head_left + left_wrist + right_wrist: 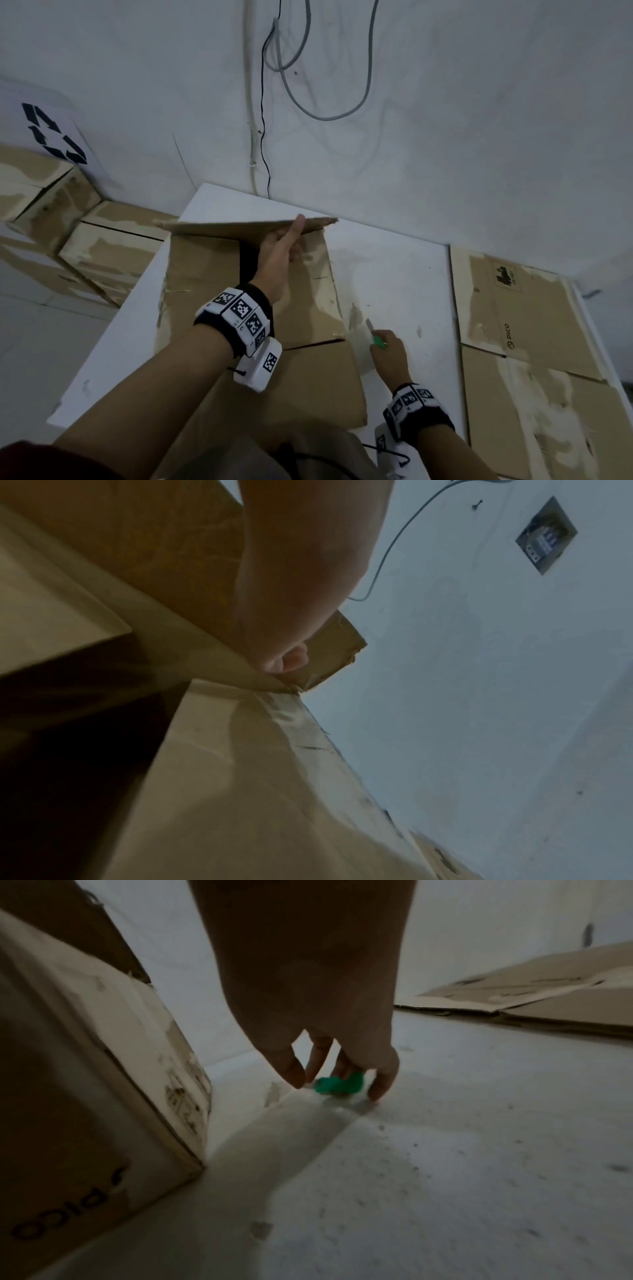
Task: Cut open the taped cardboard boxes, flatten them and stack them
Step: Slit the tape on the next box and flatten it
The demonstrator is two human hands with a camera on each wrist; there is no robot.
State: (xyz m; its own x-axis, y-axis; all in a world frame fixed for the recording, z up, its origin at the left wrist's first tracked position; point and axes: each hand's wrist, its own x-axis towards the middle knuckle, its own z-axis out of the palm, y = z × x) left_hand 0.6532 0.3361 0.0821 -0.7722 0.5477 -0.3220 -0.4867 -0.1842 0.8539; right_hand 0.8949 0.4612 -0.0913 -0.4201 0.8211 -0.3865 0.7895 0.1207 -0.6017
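An opened brown cardboard box (308,377) stands on the white table (394,274). My left hand (291,236) grips its far top flap (239,226) near the right corner, thumb on top and fingers underneath, and holds it raised. The left wrist view shows the thumb (287,658) pressed on that flap (335,653) above the box wall (257,777). My right hand (383,342) is low on the table just right of the box, fingers round a green utility knife (376,339) with its blade out. In the right wrist view the knife (342,1087) touches the tabletop beside the box (85,1069).
Flattened cardboard (513,325) lies stacked at the table's right side, also seen as flattened cardboard (548,1001). More boxes (102,253) sit on the floor to the left. Cables (263,137) hang down the white wall behind the table.
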